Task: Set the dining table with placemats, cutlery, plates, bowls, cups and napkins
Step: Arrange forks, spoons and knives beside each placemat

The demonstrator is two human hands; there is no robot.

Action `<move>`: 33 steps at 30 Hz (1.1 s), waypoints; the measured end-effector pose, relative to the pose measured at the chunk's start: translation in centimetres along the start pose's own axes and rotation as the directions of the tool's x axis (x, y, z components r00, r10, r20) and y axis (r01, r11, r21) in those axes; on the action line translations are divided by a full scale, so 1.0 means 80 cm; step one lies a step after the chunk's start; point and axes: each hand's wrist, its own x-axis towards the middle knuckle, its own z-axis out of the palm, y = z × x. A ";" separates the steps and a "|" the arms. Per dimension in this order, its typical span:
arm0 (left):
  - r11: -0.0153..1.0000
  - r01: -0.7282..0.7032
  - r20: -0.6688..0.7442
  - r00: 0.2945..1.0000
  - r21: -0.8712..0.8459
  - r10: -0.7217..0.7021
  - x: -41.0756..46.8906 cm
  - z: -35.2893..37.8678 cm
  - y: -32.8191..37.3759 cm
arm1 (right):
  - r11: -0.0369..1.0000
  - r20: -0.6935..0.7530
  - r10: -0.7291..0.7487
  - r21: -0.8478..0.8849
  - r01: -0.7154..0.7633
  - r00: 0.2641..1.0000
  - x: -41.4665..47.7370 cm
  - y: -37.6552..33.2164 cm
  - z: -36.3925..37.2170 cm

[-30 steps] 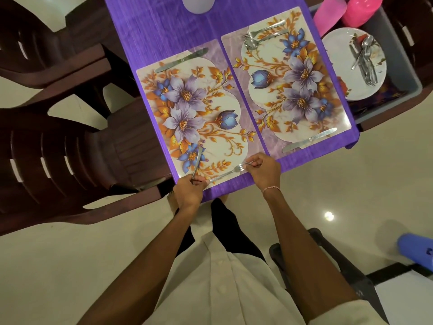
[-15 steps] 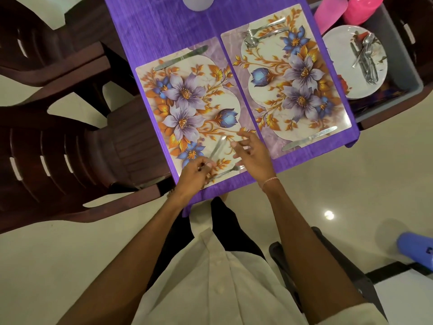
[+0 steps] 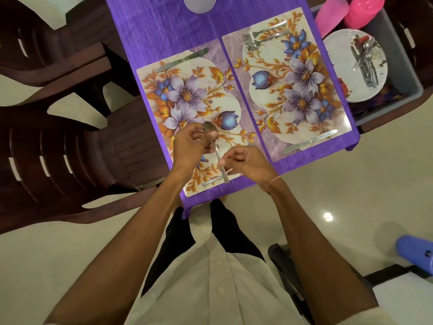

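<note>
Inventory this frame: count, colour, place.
tablecloth: 1, purple, centre of view
placemats: 2, floral, left placemat beside right placemat
knives: 2, silver, one per placemat
cutlery pair: fork, spoon, silver, right placemat's far end
near fork: 1, silver, left placemat's near edge
held spoon: 1, silver, above left placemat
bin: 1, grey, right of tablecloth
plate: 1, white, in bin, under cutlery
cups: 2, pink, in bin
chairs: several, dark brown, left
left hand: grip on held spoon
right hand: curled by its handle, grip unclear

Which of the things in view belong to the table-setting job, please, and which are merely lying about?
Job: spoon in left hand, fork, placemats, knives, plate, pink cups.
Lying about: chairs, blue object on floor.
</note>
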 end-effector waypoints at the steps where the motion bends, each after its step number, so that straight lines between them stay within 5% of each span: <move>1: 0.998 -0.036 0.061 0.998 0.056 0.033 -0.001 0.005 0.001 | 0.998 -0.087 -0.024 0.050 0.029 0.996 0.003 -0.004 0.004; 4: 0.951 -0.173 0.237 0.965 0.256 0.112 0.002 0.007 -0.002 | 0.985 -0.247 -0.083 0.129 0.118 0.965 0.018 -0.011 0.001; 7: 0.826 -0.297 0.326 0.934 0.479 0.147 0.005 0.005 -0.007 | 0.991 -0.197 -0.122 0.029 0.130 0.973 0.029 -0.012 -0.007; 13: 0.880 -0.128 0.348 0.937 0.457 -0.044 0.003 -0.015 -0.033 | 0.997 -0.385 -0.060 -0.074 0.034 0.921 0.040 0.011 -0.023; 16: 0.910 0.018 0.278 0.950 0.415 -0.145 -0.002 -0.035 -0.063 | 0.997 -0.524 -0.023 -0.079 -0.022 0.851 0.042 0.030 -0.032; 20: 0.913 0.213 0.100 0.960 0.349 -0.263 -0.008 -0.044 -0.100 | 0.984 -0.536 0.006 -0.147 -0.100 0.844 0.045 0.057 -0.034; 26: 0.867 0.229 -0.131 0.973 0.442 -0.190 -0.014 -0.033 -0.110 | 0.940 -0.528 -0.037 -0.306 -0.149 0.848 0.048 0.074 -0.030; 33: 0.864 0.224 -0.148 0.973 0.450 -0.175 -0.017 -0.030 -0.113 | 0.945 -0.496 -0.025 -0.296 -0.142 0.868 0.051 0.069 -0.035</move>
